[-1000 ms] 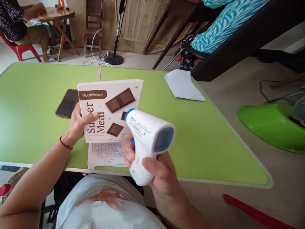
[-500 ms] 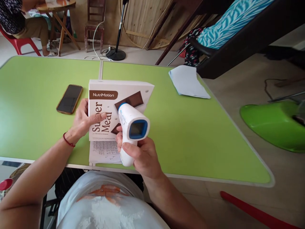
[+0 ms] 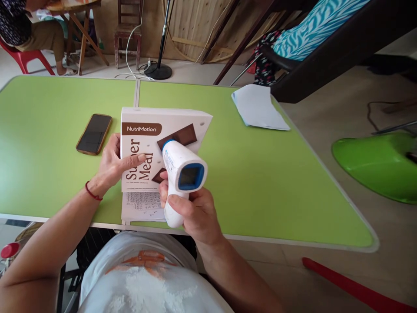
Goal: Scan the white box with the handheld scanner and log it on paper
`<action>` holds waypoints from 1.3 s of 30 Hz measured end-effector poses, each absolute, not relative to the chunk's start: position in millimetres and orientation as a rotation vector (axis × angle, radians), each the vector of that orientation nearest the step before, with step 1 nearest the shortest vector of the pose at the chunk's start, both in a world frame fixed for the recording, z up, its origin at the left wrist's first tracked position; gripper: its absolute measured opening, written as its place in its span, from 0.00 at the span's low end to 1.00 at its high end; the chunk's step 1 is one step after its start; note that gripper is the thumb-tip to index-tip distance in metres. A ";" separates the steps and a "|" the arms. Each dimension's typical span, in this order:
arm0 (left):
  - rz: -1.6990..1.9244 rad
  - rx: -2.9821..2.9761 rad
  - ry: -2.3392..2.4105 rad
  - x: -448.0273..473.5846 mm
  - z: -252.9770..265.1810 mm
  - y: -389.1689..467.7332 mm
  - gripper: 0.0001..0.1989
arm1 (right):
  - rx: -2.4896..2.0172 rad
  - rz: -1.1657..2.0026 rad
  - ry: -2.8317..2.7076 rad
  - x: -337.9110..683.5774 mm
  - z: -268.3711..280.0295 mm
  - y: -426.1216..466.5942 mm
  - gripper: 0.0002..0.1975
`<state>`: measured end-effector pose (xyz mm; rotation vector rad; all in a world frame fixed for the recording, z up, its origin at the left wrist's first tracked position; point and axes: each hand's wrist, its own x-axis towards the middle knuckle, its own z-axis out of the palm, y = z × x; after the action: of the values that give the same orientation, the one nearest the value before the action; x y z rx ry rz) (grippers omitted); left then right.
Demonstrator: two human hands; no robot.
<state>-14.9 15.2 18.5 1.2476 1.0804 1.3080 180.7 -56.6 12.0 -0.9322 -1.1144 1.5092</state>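
My left hand (image 3: 117,163) grips the left edge of a white box (image 3: 182,119) with brown "NutriMotion Super Meal" print, thumb across its front. In my right hand (image 3: 195,213) is a white and blue infrared thermometer (image 3: 174,161), held by its handle. Its blue-rimmed screen looks dark and faces me; its front end is close to the box front, and whether it touches I cannot tell. Under the box's lower edge lies a sheet of handwritten paper (image 3: 140,208). A phone (image 3: 94,134) in a brown case rests left of the box.
The green table (image 3: 260,187) spreads under everything. White papers (image 3: 257,106) lie at its far right corner. Beyond stand a microphone stand base (image 3: 158,71) with cables and a wooden chair (image 3: 127,32). A green plastic seat (image 3: 374,167) is at right; a person (image 3: 39,32) sits far left.
The view has shifted slightly. My hands, the box and the thermometer keep nearly the same pose.
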 end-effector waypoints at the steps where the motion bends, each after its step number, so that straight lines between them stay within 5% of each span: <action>1: 1.306 1.250 1.075 -14.9 18.5 15.3 0.35 | -0.937 1.507 -1.117 181.1 11.8 -56.9 0.13; 12: 1.379 1.291 0.937 -17.1 18.2 18.6 0.32 | -1.005 1.438 -1.136 178.2 19.1 -51.9 0.08; 19: 1.578 1.346 0.755 -21.1 11.7 35.5 0.40 | -1.118 0.807 -1.564 245.3 29.6 -23.1 0.09; 24: 1.596 1.338 0.746 -24.4 1.3 48.9 0.41 | -1.367 0.377 -1.941 289.9 6.2 34.7 0.22; 32: 1.434 1.335 0.823 -27.4 -7.9 54.7 0.47 | -1.333 0.296 -2.153 296.5 -46.7 77.7 0.15; 39: 1.373 1.443 0.862 -31.7 -2.5 52.4 0.41 | -1.331 0.098 -2.234 296.9 -14.1 44.3 0.12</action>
<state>-31.7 52.4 -2.5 1.4425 0.8616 1.3726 296.9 44.3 -14.1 -1.3311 -2.2340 0.0984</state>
